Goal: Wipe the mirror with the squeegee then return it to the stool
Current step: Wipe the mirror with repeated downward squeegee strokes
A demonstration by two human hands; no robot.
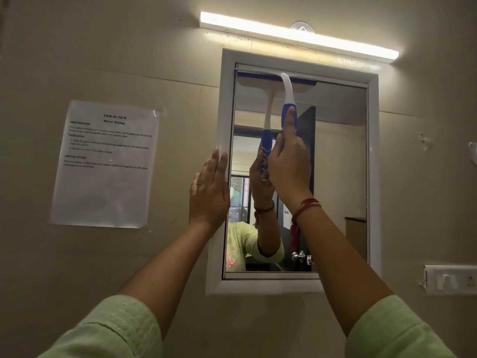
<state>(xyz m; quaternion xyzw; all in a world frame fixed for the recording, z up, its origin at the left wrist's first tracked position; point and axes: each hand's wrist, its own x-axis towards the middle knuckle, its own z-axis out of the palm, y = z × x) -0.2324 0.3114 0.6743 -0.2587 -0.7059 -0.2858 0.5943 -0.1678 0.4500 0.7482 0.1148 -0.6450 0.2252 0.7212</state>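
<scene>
Along the top edge of the mirror (335,177), squeegee (285,85) blade lies crosswise, handle running down to right hand (289,169), fingers (276,151) wrapped round it; left hand (209,195) flat, empty, against the mirror's left frame (224,99).

Squeegee (284,83) atop mirror (335,177); paper (105,164) left; light (296,34) above.
</scene>
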